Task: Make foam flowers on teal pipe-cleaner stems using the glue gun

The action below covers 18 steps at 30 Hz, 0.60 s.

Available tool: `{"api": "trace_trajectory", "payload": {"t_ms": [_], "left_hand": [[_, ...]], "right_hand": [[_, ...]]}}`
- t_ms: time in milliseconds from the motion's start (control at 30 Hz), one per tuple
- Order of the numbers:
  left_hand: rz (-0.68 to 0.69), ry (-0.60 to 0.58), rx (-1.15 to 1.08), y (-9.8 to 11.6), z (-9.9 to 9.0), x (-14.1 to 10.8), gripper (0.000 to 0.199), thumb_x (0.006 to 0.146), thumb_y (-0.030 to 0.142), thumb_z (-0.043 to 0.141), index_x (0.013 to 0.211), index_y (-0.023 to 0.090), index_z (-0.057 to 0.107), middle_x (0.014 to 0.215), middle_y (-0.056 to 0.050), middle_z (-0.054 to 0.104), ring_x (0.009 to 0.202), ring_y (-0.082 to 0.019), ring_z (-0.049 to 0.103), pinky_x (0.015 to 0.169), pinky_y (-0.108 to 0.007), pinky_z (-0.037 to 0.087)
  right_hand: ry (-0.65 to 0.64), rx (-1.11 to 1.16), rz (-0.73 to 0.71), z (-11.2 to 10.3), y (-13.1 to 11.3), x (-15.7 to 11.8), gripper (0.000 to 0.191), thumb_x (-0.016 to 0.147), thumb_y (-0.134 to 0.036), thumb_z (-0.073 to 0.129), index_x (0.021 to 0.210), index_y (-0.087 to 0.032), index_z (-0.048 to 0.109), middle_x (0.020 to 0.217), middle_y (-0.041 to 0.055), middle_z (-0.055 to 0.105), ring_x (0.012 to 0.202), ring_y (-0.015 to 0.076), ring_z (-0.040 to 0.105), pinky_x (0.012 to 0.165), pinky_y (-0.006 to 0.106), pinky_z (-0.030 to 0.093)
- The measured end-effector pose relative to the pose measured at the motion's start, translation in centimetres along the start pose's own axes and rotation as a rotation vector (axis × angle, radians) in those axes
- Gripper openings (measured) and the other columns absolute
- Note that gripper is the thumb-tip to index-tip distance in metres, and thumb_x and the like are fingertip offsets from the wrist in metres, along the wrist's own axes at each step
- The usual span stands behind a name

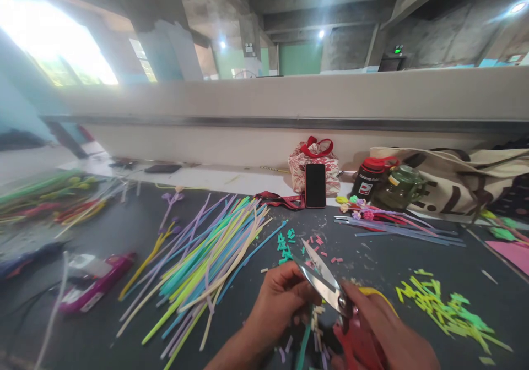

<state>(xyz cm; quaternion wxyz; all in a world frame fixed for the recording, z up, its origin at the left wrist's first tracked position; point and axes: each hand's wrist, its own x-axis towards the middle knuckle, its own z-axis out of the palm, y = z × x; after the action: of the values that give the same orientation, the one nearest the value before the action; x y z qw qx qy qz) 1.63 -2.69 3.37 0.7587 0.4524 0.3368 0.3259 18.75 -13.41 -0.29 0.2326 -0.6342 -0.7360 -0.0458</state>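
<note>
A dark tabletop (372, 260) carries everything, with a pale strip along its far edge. At its far right corner slumps a canvas bag (446, 185) with dark lettering. A loose bundle of fuzzy stems (202, 260) in purple, blue, teal, yellow-green and cream fans across the left half. Toward the near edge, right of centre, are the hands: the right hand (388, 323) is wrapped around the red handles of the scissors, while the left hand (285, 293) has its fingers curled close together beside the blades; whether they pinch the teal strip (303, 348) showing just below, I cannot tell. By the far edge stand a patterned bag (295, 166) with red handles, a green jug (400, 188) and a black bottle (367, 180). The scissors (342, 303) point toward the far edge, blades parted. A phone (315, 185) leans upright against the patterned bag. Yellow-green clippings (438, 304) lie toward the right edge; smaller teal clippings (283, 246) lie just beyond the left hand.
</note>
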Motion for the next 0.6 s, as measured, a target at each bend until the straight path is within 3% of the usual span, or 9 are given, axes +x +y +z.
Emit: {"api": "trace_trajectory", "payload": {"t_ms": [333, 600], "left_hand": [[0.012, -0.012, -0.011, -0.43, -0.06, -0.07, 0.032, 0.056, 0.041, 0.075, 0.063, 0.012, 0.062, 0.046, 0.003, 0.054, 0.032, -0.002, 0.036, 0.035, -0.015, 0.025], [0.054, -0.005, -0.023, -0.39, -0.09, -0.02, 0.029, 0.059, 0.039, 0.073, 0.064, 0.012, 0.062, 0.044, 0.004, 0.052, 0.031, -0.002, 0.036, 0.033, -0.015, 0.025]], "right_hand": [[0.023, -0.094, -0.112, -0.08, 0.57, 0.05, 0.065, 0.082, -0.032, 0.049, 0.139, -0.023, 0.02, 0.1, 0.0061, 0.066, 0.078, 0.0147, 0.068, 0.056, 0.014, 0.054], [-0.028, -0.045, -0.127, -0.23, 0.79, -0.13, 0.071, 0.083, -0.031, 0.047, 0.142, -0.024, 0.008, 0.097, 0.0052, 0.066, 0.075, 0.013, 0.068, 0.054, 0.014, 0.053]]}}
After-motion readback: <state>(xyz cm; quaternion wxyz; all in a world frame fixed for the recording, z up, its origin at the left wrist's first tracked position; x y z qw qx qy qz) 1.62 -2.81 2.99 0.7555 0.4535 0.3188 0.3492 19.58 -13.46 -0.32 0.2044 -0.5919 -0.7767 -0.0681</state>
